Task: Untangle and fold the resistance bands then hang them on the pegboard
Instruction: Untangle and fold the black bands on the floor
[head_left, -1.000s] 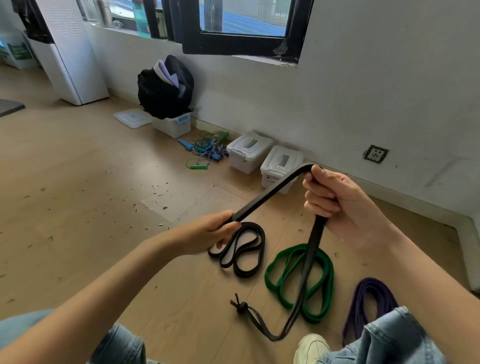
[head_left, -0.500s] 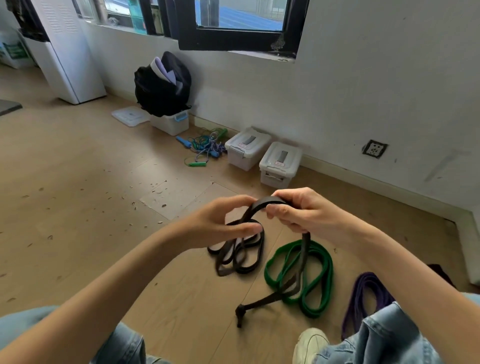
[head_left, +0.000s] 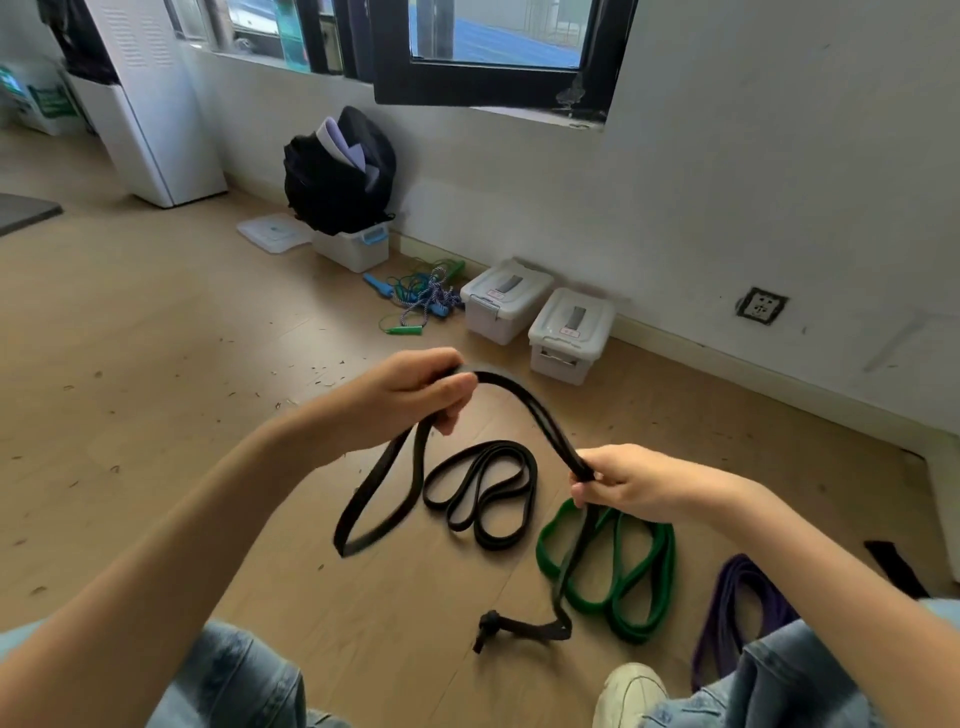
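Both hands, left and right, clenched on flat black rubber band arching between them; knotted end on wood floor.

two lidded white storage bins stand side by side against the wall. tangled jump ropes lie left of them. black backpack rests on another bin.

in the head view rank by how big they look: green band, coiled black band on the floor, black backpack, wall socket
1. green band and black backpack: look alike, backpack is farther
2. coiled black band
3. wall socket
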